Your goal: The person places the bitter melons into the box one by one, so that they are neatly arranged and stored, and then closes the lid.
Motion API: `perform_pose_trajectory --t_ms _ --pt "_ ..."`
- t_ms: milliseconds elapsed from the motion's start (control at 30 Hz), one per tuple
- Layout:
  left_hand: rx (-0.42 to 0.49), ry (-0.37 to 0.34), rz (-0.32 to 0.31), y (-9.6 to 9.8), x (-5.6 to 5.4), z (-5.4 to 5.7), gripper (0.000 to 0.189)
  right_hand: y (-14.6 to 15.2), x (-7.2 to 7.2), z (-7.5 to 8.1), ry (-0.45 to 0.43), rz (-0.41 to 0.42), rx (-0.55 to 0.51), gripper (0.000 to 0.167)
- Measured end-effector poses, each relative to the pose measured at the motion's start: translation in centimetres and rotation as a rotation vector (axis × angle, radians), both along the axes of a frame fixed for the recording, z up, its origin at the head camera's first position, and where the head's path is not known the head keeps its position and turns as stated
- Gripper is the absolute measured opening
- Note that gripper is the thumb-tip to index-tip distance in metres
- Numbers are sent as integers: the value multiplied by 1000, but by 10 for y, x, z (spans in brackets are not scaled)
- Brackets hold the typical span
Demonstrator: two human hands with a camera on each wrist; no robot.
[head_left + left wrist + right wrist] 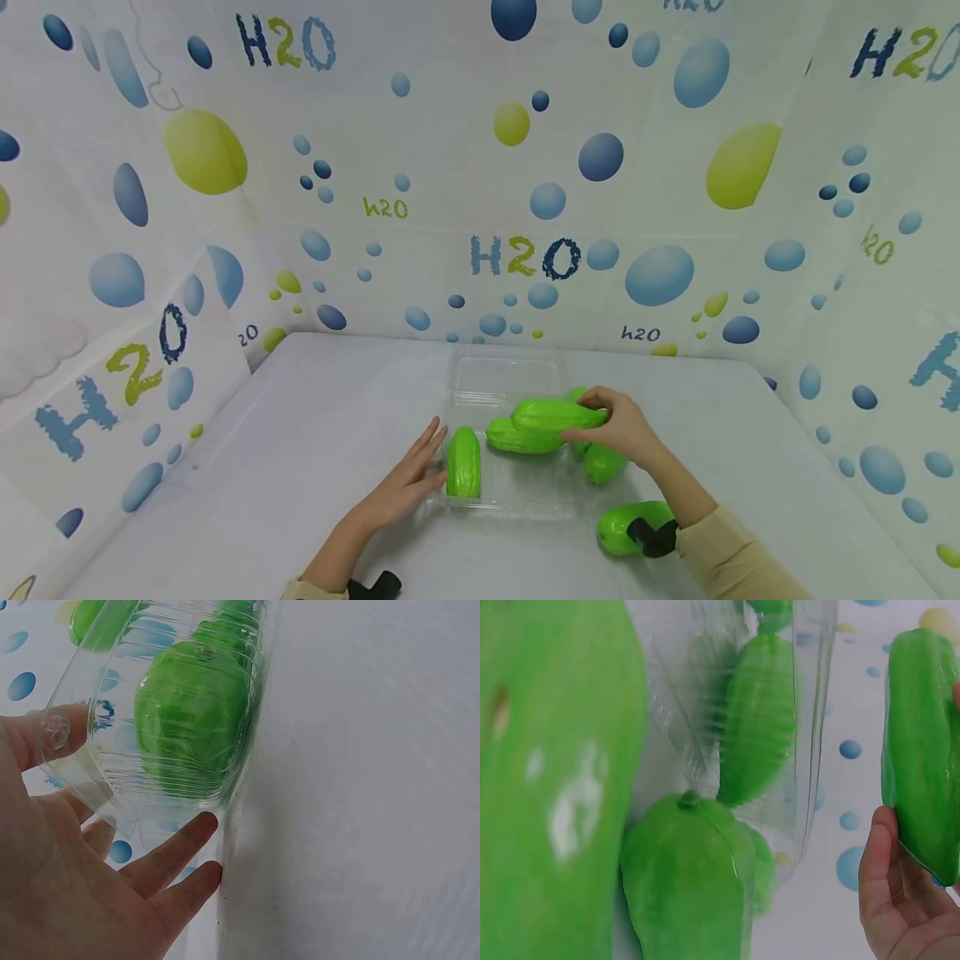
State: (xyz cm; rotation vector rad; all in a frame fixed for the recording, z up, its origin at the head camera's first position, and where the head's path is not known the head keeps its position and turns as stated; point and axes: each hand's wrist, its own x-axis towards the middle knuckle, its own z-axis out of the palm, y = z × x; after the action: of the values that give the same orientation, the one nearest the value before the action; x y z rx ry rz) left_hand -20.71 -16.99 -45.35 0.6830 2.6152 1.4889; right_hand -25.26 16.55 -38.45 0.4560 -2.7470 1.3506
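My right hand (628, 429) holds a glossy green papaya-like fruit (551, 414) above a clear plastic clamshell box (517, 504). Thumb and fingers grip its right end; in the right wrist view this ridged fruit (922, 750) is raised off the table. Below it, another green fruit (506, 437) lies crosswise, partly covered by the held one. A third fruit (464, 463) lies lengthwise along the box's left side. My left hand (401, 490) is at that side with fingers spread, touching the clear rim (71, 742) in the left wrist view.
Right of the box lie more green fruits (602, 465), partly hidden by my right hand. Nearer the front is another green fruit (626, 531), partly behind the black wrist camera (652, 537). The box's lid (508, 377) lies folded back on the white table (337, 400).
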Motion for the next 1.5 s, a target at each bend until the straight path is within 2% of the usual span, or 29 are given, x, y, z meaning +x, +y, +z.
perform_pose_trajectory --t_ms 500,800,1033,1500 --pt "12 5 -14 -1 0 0 62 -26 8 -9 1 -44 42 52" --pt "4 11 -18 -1 -1 -1 63 -37 7 -17 -30 -70 85 53" --pt "-3 12 -14 -2 -1 -1 63 -45 9 -23 4 -42 131 54" --pt "4 -11 -14 0 -2 2 62 -52 13 -32 106 -61 263 56"
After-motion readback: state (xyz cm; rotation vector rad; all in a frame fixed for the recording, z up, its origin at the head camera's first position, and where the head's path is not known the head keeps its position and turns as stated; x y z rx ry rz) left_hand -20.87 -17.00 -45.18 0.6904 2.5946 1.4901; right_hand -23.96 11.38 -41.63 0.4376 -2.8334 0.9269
